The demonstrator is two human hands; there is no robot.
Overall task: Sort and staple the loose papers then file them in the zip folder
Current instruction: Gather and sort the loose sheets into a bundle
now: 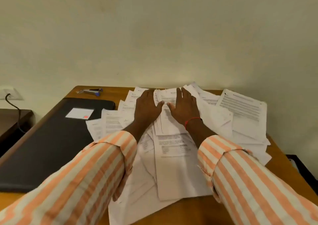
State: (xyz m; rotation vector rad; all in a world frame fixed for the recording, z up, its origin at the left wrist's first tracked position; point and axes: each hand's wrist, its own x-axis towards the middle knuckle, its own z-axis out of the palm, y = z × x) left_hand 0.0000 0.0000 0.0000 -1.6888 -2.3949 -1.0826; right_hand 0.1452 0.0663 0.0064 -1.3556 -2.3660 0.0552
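Loose printed papers [175, 164] lie spread in an untidy heap across the middle and right of the wooden table [284, 157]. My left hand [146, 106] and my right hand [184, 108] rest palm down, side by side, on the far part of the heap, fingers straight and thumbs nearly meeting. A black zip folder [48, 145] with a white label lies flat to the left of the papers. A silver stapler with blue ends [90, 91] sits at the table's far left corner, beyond the folder.
A pale wall rises right behind the table's far edge. On the left, a dark low stand [12, 119] with a black cable and a wall socket [10, 93]. A dark object [302, 169] lies below the table's right edge.
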